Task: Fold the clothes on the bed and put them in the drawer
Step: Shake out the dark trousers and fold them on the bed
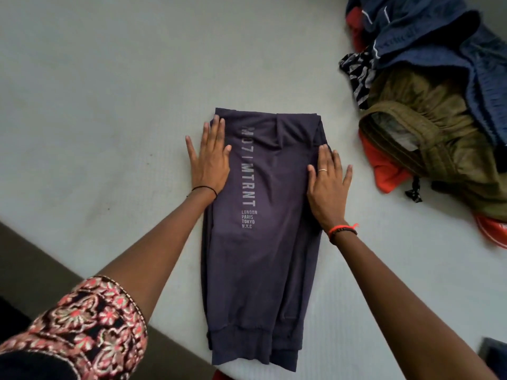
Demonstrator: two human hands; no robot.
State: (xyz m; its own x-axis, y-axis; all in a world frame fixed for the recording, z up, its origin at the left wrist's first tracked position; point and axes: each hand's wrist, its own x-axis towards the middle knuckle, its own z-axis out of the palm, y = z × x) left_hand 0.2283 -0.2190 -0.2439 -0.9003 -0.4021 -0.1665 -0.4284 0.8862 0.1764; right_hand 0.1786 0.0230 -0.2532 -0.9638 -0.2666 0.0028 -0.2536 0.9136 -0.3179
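The dark purple pants (pixel 260 229) lie folded long and flat on the bed (pixel 109 105). The left hand (pixel 210 157) presses flat on their left edge, fingers straight. The right hand (pixel 327 185) presses flat on their right edge. Right of the pants sits a pile of unfolded clothes (pixel 433 105), well apart.
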